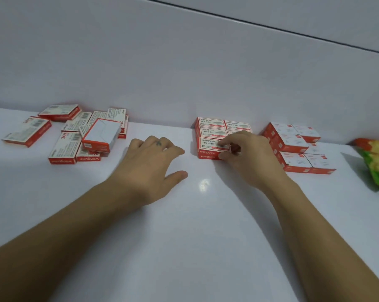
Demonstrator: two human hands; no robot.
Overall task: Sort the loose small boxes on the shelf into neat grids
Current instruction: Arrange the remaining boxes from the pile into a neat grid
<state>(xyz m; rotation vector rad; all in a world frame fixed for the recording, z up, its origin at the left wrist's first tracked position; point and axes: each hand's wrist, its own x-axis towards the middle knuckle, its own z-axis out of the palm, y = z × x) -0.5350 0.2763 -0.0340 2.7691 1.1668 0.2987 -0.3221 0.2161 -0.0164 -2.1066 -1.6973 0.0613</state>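
- Right hand pinches front staple box of the grid; left hand flat, relaxed on shelf.
- Loose staple boxes piled at left, well apart.
- Likely light, stiff cardboard; grip the long sides.

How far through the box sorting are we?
Done: the block of squarer red-and-white cartons at right, plus two rows of flat red-and-white staple boxes against the wall. In hand: the right hand pinches the front box into a third row; the left hand rests open. Left: the jumbled pile of flat boxes.
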